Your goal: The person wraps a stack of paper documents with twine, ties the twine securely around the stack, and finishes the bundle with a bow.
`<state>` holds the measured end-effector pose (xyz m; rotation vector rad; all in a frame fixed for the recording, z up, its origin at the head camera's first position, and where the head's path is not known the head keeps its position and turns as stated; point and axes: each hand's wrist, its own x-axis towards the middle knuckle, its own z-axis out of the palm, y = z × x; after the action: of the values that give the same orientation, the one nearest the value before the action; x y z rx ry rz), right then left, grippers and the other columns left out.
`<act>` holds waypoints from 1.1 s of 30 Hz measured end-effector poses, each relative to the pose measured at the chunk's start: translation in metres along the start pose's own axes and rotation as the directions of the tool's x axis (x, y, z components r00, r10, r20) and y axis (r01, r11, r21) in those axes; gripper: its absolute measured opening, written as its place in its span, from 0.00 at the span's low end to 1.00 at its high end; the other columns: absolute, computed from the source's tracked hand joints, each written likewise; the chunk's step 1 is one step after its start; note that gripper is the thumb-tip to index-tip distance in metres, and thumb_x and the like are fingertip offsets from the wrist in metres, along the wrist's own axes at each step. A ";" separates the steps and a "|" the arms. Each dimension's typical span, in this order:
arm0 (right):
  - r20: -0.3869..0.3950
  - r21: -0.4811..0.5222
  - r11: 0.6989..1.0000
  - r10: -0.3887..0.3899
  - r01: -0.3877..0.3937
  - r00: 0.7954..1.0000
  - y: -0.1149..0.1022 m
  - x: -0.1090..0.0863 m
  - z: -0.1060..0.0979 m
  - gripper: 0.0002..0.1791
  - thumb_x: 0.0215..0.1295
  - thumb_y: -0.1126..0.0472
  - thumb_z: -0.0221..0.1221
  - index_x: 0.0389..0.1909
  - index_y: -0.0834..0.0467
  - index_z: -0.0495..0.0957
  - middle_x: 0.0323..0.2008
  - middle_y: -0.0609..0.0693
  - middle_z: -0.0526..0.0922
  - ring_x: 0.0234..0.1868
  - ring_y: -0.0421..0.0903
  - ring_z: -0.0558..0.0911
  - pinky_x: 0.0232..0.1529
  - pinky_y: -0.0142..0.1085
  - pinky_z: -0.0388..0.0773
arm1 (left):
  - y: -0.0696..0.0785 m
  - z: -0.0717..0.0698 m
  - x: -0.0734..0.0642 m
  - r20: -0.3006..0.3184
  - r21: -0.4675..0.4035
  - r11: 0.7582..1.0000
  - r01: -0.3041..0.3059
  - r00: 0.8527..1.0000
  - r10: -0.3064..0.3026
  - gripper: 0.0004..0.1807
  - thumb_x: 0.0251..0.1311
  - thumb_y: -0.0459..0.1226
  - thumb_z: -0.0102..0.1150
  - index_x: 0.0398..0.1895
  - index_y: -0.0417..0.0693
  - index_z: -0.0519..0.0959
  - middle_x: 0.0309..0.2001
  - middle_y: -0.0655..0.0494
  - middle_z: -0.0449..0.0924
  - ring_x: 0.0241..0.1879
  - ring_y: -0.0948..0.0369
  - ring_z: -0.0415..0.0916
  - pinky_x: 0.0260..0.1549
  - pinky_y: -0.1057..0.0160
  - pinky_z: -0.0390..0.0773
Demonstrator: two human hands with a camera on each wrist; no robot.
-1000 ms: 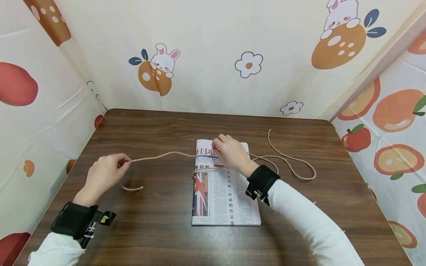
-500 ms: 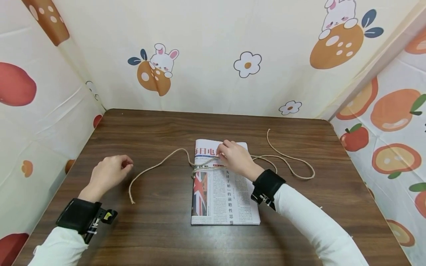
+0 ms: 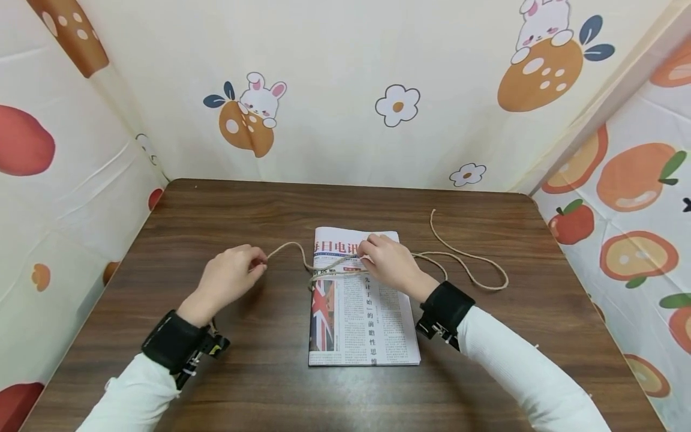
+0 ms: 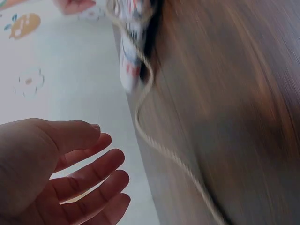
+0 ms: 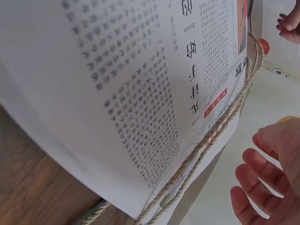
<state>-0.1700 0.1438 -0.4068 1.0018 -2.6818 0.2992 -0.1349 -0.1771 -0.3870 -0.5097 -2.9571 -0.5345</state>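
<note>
A folded newspaper (image 3: 351, 330) lies on the table with a twine rope (image 3: 291, 243) running across its upper part. Two strands of the rope (image 5: 176, 176) lie side by side over the paper in the right wrist view. My left hand (image 3: 229, 276) hovers left of the newspaper, near the slack rope. In the left wrist view that hand (image 4: 56, 168) has loosely bent fingers, apart from the rope (image 4: 161, 149). Above the newspaper's top part is my right hand (image 3: 391, 261). Its relaxed fingers (image 5: 262, 180) hold nothing in the right wrist view.
The wooden table (image 3: 243, 384) bears the newspaper and rope. More rope (image 3: 480, 258) trails in loose curves to the right of the paper. A patterned cloth wall (image 3: 335, 132) stands behind the table, with printed cloth at both sides.
My left hand first held the rope drawn out to the left, then let it go, and the rope sagged. Since then it has moved right; my right hand has shifted slightly right.
</note>
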 end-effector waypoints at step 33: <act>0.014 -0.013 0.994 -0.113 0.113 0.994 -0.021 -0.029 -0.002 0.06 0.54 0.61 0.64 0.31 0.53 0.76 0.29 0.47 0.76 0.32 0.45 0.78 0.28 0.36 0.74 | 0.099 0.066 0.047 0.078 0.088 0.968 -0.235 0.970 0.229 0.03 0.54 0.37 0.60 0.30 0.50 0.81 0.30 0.56 0.78 0.33 0.58 0.77 0.25 0.59 0.75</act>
<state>-0.1344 0.1471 -0.4116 1.1499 -2.6224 0.2524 -0.1479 -0.0517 -0.4099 -0.8648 -2.9105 -0.3535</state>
